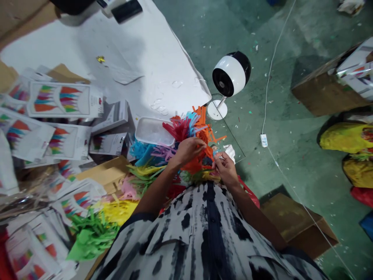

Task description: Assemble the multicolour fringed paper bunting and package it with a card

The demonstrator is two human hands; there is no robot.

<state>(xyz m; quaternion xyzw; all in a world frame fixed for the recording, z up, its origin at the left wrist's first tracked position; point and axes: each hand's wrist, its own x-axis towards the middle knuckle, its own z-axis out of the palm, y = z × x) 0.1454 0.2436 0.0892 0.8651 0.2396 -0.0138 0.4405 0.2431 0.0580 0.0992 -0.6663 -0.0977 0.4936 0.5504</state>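
Observation:
Fringed paper tassels in orange [200, 126], dark red [182, 129] and other colours lie in a heap before my body. Above the orange and red strips is my left hand [189, 151], its fingers bent together at the tips. Whatever those fingertips pinch is too small to make out. A short distance to the right, my right hand [225, 168] is closed, thumb against forefinger, on a small light-blue piece [216, 151]. A crumpled white scrap [230, 152] shows just beyond that hand. Purple strips [163, 153] spread beside my left wrist.
A translucent plastic tray [155, 131] sits on the white-covered table [163, 58]. Printed packages [65, 99] pile up at left, near green tassels [90, 235]. A white-and-black fan [231, 74] stands right of the table. A cable [271, 74] crosses the floor near cardboard boxes [326, 89].

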